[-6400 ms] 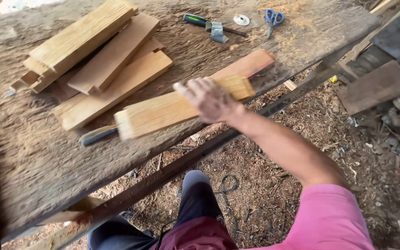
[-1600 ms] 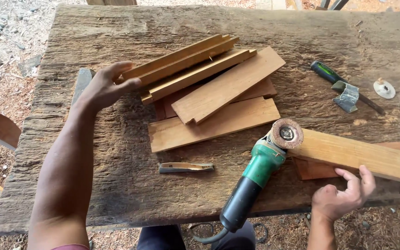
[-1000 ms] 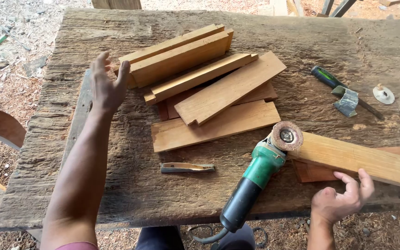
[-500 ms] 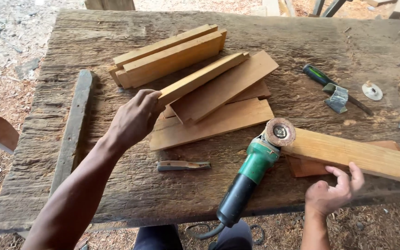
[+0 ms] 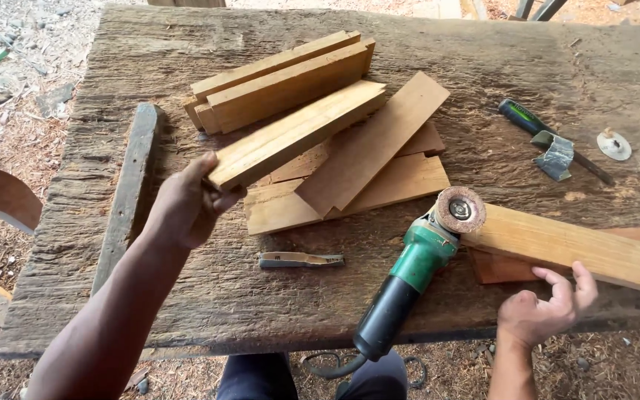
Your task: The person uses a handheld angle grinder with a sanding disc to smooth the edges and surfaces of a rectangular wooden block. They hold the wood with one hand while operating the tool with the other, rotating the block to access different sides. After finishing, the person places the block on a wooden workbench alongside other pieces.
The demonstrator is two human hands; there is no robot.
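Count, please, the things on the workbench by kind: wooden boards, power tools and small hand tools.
Wooden boards: 8 that I can tell apart, one of them gripped by the left hand, one by the right hand
Angle grinder: 1
Small hand tools: 2, a chisel and a green-handled screwdriver
Total: 11

Both forearms are bare, without sleeves or gloves; dark trousers cover the legs.

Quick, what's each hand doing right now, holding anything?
Left hand: closed on the near end of a light wooden board.
Right hand: open, fingertips at the edge of a long plank.
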